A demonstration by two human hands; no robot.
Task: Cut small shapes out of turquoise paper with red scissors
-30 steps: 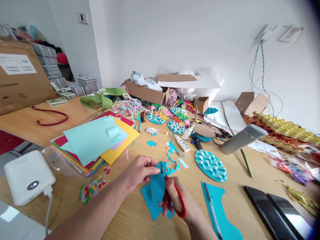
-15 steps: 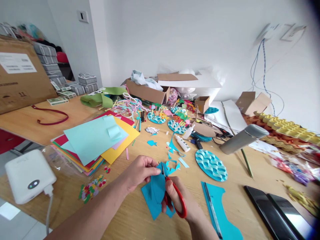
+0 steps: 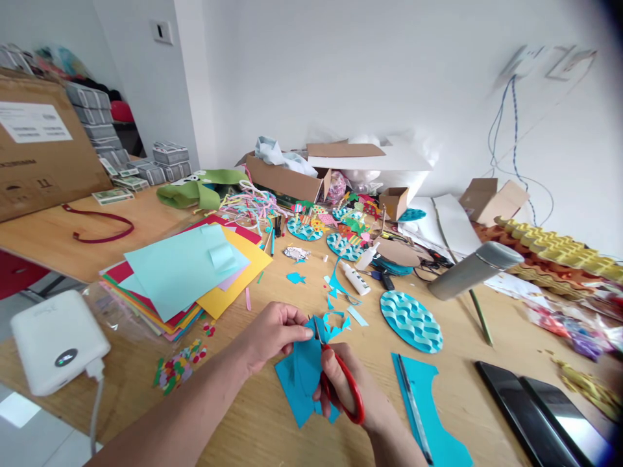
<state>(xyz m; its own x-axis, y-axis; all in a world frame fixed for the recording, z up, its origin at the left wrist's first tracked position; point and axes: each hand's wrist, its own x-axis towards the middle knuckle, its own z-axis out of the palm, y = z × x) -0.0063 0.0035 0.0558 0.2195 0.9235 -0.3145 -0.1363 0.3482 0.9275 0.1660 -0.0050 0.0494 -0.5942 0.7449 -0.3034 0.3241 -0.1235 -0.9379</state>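
My left hand (image 3: 277, 332) pinches the top edge of a piece of blue paper (image 3: 306, 370) between thumb and fingers. Red-handled scissors (image 3: 354, 392) sit in my right hand (image 3: 348, 376), their blades at the paper's upper right edge, close to my left thumb. Below the held piece lies more blue paper, partly hidden by it. Curved blue offcuts (image 3: 335, 322) lie just beyond the scissor tips. Farther off is a small blue fish cutout (image 3: 296, 278). To the right rests a round disc with wavy blue strips (image 3: 411, 322).
Coloured paper sheets (image 3: 180, 266) are stacked at the left, beside paper dots (image 3: 181, 368) and a white power bank (image 3: 58, 344). On the right are a pen (image 3: 413, 408) on blue paper, two phones (image 3: 506, 408) and a grey tumbler (image 3: 474, 269). Glue bottles (image 3: 356, 279) lie farther back.
Both hands stay almost in place on the paper. The scissors' handles and my right-hand fingers have shifted very slightly.
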